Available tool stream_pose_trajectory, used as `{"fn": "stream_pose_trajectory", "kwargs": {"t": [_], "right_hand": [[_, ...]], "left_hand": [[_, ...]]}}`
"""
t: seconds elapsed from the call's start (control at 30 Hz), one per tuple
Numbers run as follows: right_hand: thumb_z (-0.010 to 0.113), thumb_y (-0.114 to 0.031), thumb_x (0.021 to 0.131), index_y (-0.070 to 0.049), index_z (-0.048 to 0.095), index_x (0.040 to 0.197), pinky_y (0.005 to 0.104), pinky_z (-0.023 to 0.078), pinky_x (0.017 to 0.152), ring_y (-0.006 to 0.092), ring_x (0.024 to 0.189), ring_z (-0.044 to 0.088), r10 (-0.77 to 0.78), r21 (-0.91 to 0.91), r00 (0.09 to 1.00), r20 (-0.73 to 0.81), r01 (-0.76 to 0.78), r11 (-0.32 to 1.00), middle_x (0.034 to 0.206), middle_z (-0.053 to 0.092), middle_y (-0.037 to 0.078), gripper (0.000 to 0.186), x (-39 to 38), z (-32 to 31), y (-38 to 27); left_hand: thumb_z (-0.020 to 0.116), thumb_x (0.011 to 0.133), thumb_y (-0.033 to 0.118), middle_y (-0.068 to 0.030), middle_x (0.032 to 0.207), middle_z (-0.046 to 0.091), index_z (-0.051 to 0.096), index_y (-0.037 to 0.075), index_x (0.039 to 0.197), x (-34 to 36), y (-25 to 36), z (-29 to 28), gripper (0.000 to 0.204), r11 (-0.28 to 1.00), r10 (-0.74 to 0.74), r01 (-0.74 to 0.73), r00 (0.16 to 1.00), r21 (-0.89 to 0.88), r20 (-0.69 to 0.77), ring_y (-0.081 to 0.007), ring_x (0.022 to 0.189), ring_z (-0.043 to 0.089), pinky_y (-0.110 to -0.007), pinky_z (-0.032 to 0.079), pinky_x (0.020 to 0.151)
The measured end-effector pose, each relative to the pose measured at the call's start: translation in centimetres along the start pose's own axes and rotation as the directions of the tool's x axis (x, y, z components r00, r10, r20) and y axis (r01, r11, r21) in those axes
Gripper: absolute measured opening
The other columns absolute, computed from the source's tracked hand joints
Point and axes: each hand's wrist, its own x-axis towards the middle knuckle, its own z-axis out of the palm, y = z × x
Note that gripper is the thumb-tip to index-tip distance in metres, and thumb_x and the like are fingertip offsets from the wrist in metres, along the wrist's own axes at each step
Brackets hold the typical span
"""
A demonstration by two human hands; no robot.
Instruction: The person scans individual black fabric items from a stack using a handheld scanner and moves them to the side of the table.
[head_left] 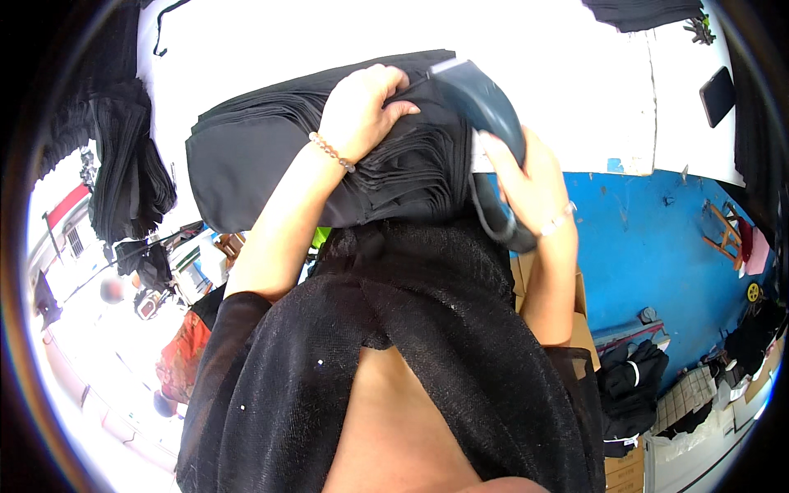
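A thick stack of folded black cloth pieces (246, 160) lies in front of me at the near edge of the white table. My left hand (366, 111) rests on top of it, thumb and curled fingers closed on a bit of the black cloth; a thin dark edge runs from there toward the clipper. In my right hand (530, 177) is a dark blue-grey electric clipper (481, 90) with a pale, flat head. Its head is over the stack's far right corner, close to my left fingertips. My right fingers are partly hidden behind the clipper's body.
The white table (567, 90) stretches beyond the stack. More black cloth (131, 164) hangs at its left end, and a dark flat device (717, 97) lies at the right. On the blue floor (616, 246) are a wooden stool (723, 238) and black bundles (633, 378) by cardboard boxes.
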Motion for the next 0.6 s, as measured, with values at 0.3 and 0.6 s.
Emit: {"fn": "stream_pose_trajectory", "kwargs": {"t": [0.3, 0.6], "right_hand": [[0.068, -0.048, 0.093, 0.009, 0.062, 0.1, 0.0427, 0.053, 0.067, 0.0401, 0.069, 0.067, -0.045, 0.01, 0.995, -0.085, 0.046, 0.999, 0.074, 0.064, 0.027, 0.058, 0.8, 1.6, -0.5], [0.067, -0.05, 0.093, 0.009, 0.062, 0.099, 0.0441, 0.053, 0.069, 0.0434, 0.075, 0.068, 0.02, 0.04, 1.0, -0.008, -0.02, 0.999, 0.079, 0.065, 0.029, 0.059, 0.4, 0.7, -1.7]], "left_hand": [[0.09, 0.07, 0.023, -0.0062, 0.082, 0.055, 0.063, 0.005, 0.091, -1.1, 0.2, -0.5, 0.04, 0.931, -0.346, 0.354, 0.933, -0.085, 0.101, -0.0181, 0.075, 0.055, -0.032, 0.05, 0.068], [0.085, 0.071, 0.018, -0.0047, 0.093, 0.063, 0.071, 0.005, 0.11, -1.6, 1.1, -0.3, 0.043, 0.958, 0.274, -0.242, 0.929, 0.153, -0.249, -0.024, 0.079, 0.062, -0.034, 0.051, 0.068]]}}
